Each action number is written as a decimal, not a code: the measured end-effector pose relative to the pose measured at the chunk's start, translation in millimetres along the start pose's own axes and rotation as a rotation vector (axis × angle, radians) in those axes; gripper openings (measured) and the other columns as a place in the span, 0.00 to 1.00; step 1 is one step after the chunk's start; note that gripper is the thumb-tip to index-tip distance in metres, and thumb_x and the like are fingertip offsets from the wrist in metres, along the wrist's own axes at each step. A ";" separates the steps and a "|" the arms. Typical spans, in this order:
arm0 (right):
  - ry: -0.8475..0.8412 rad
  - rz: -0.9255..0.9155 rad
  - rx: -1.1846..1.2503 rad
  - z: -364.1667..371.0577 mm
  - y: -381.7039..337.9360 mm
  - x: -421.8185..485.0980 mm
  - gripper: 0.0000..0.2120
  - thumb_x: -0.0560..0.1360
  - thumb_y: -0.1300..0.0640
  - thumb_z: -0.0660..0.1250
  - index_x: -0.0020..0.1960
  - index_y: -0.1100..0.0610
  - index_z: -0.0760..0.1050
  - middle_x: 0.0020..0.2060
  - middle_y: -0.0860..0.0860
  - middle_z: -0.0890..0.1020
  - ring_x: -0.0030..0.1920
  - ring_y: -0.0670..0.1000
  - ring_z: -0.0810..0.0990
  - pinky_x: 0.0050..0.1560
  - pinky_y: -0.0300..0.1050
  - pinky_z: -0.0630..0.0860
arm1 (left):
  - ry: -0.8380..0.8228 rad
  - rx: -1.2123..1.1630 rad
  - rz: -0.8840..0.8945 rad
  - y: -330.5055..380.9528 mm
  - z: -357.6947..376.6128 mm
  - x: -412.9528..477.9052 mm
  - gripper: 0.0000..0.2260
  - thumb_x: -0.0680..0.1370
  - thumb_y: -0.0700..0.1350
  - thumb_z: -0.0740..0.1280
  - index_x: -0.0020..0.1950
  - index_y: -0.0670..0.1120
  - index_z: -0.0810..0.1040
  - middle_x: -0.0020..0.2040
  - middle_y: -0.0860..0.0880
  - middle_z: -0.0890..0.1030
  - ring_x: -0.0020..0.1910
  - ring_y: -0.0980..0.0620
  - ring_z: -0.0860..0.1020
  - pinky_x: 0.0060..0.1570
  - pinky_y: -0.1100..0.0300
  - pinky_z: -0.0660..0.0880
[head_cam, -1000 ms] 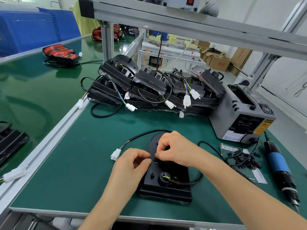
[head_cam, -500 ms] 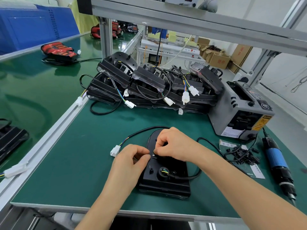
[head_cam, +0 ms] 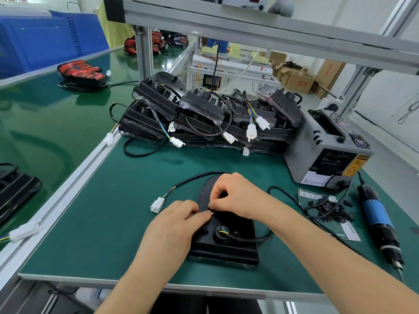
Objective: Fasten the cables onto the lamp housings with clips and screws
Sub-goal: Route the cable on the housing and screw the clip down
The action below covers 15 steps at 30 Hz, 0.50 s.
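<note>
While both hands meet over it, the lamp housing [head_cam: 226, 248] lies flat on the green mat [head_cam: 113, 211] directly beneath them. Its long axis runs straight away from the person, with the rounded end far under the right hand [head_cam: 238, 196] and the square end nearest the body. The left hand [head_cam: 179, 225] comes in from the housing's left edge with its fingers curled. Its tips touch those of the right hand at one spot on that edge, and I cannot tell whether they hold anything there. The right hand's thumb and forefinger are pinched together where the cable [head_cam: 192, 179] passes in under it. Beyond that point the cable trails off to the left of both hands and ends in a white connector [head_cam: 157, 205], just beyond the left hand's knuckles.

The loose black clips [head_cam: 328, 210] lie out to the right of the right wrist, and the electric screwdriver [head_cam: 377, 219] lies further right again. The right hand is clearly nearer to both, so it is probably the one to reach for a clip or the driver. That would leave the left hand to pin the cable against the housing's edge.
</note>
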State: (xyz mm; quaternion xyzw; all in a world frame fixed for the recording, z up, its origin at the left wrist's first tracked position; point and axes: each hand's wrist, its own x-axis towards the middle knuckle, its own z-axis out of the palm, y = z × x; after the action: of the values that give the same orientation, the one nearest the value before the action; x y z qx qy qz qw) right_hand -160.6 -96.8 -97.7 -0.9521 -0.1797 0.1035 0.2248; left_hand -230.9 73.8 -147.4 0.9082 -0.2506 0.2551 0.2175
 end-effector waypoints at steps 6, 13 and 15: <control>0.033 -0.043 0.013 0.3 4.7 -1.0 0.04 0.73 0.55 0.69 0.42 0.48 0.75 0.44 0.43 0.72 0.52 0.46 0.67 0.50 0.38 0.63 | 0.002 0.131 0.080 -2.4 -0.4 4.7 0.24 0.60 0.29 0.70 0.52 0.49 0.84 0.40 0.50 0.79 0.38 0.48 0.76 0.38 0.60 0.68; 0.099 -0.073 0.038 3.0 8.7 -7.4 0.10 0.76 0.65 0.62 0.48 0.52 0.78 0.47 0.44 0.74 0.53 0.45 0.67 0.54 0.34 0.62 | -0.086 0.289 0.070 -3.7 -1.3 2.3 0.32 0.53 0.32 0.73 0.55 0.52 0.82 0.47 0.45 0.80 0.42 0.43 0.77 0.37 0.52 0.76; 0.125 -0.078 0.055 4.9 10.1 -8.9 0.11 0.76 0.65 0.61 0.49 0.53 0.79 0.47 0.44 0.74 0.53 0.45 0.68 0.55 0.35 0.63 | -0.122 0.339 0.099 -7.0 -3.8 0.7 0.35 0.53 0.32 0.72 0.58 0.54 0.80 0.49 0.45 0.80 0.43 0.42 0.78 0.38 0.50 0.77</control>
State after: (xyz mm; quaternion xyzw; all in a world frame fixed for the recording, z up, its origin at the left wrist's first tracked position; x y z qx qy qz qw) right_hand -167.1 -106.8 -105.7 -0.9424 -0.1994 0.0401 0.2655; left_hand -227.7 81.1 -146.0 0.9323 -0.2609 0.2485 0.0329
